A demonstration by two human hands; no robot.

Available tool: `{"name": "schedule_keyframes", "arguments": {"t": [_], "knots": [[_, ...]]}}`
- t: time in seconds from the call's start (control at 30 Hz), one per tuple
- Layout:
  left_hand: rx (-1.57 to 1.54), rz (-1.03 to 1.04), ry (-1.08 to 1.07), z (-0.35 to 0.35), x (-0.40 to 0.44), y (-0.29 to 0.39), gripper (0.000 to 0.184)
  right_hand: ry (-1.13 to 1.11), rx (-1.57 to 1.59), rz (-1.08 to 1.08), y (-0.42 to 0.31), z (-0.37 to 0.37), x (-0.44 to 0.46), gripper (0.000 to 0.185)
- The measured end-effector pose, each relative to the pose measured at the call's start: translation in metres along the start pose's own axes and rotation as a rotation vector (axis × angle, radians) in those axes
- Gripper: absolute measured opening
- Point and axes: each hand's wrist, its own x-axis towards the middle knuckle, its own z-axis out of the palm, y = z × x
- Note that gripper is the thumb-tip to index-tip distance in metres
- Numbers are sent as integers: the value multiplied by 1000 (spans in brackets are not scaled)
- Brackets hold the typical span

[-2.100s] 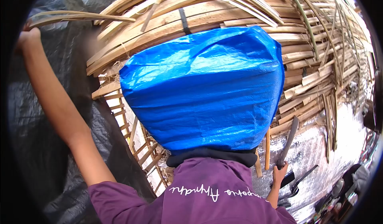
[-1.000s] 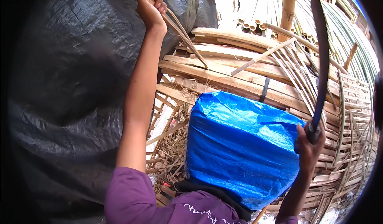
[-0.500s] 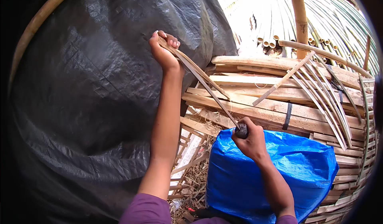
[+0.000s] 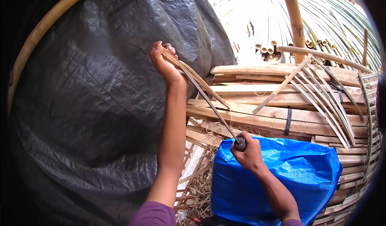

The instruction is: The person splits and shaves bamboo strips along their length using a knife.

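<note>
The wooden strip [image 4: 207, 88] is long, narrow and tan, with a browner grain near its upper end; whether it is one piece or several layers cannot be told. It slants down to the right from the left hand [image 4: 167, 63], crossing in front of the black sheet [image 4: 88, 89], its lower end over the stacked split wood [image 4: 257, 117]. Close under it runs the thin, dark blade of the knife [image 4: 211, 104], its far end at the strip near the left hand. A second ago the blade stood upright at the right, well apart from the strip; now the two lie together, much as they did half a second ago. The left arm reaches up, wrist bent back, fingers curled around the strip. The right forearm angles up and leftward before the blue cover [image 4: 277, 181], its hand [image 4: 248, 155] low, fingers wrapped around the dark handle.
</note>
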Motion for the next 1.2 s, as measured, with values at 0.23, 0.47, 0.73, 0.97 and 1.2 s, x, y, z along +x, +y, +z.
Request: {"name": "schedule_keyframes", "arguments": {"t": [0.23,0.47,0.73,0.97,1.2], "knots": [[-25,22,-72,-6,-5,9,20,2,-28,70,9,9,-1,25],[-25,13,-78,-16,-1,10,21,-15,-79,142,14,6,1,25],[-15,-9,-69,-16,-1,13,24,-39,-152,220,27,7,0,23],[-68,-7,-116,-17,-3,11,26,-109,-171,332,39,5,13,27],[-67,24,-93,-7,0,5,24,-80,-106,169,-24,7,45,25]]}}
